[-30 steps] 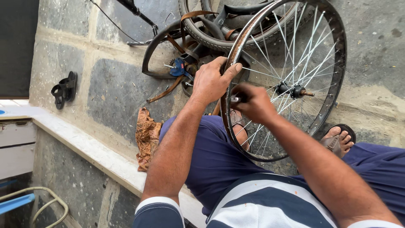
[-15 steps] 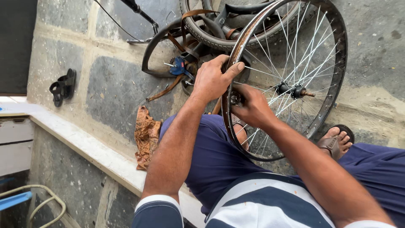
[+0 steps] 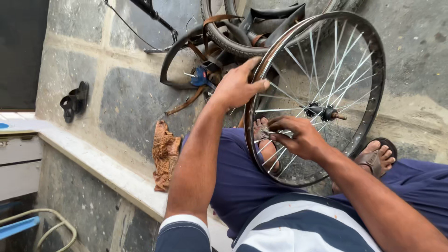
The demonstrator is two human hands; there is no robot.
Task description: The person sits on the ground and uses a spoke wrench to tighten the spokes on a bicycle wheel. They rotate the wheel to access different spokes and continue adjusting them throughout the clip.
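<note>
A bare spoked bicycle wheel stands upright between my legs, its rim rusty brown, its hub near the middle. My left hand grips the rim at its upper left edge. My right hand is inside the wheel among the lower spokes, fingers pinched on a small metal tool set against a spoke near the rim. My feet in dark sandals rest on the stone floor on either side of the wheel.
Old tyres and tubes are piled behind the wheel, with a blue tool among them. An orange rag lies on the floor by a white ledge. A dark sandal lies at the left. A hose coils at bottom left.
My left hand has slid slightly along the rim. My right hand stays on the tool at the spokes, shifted a little lower.
</note>
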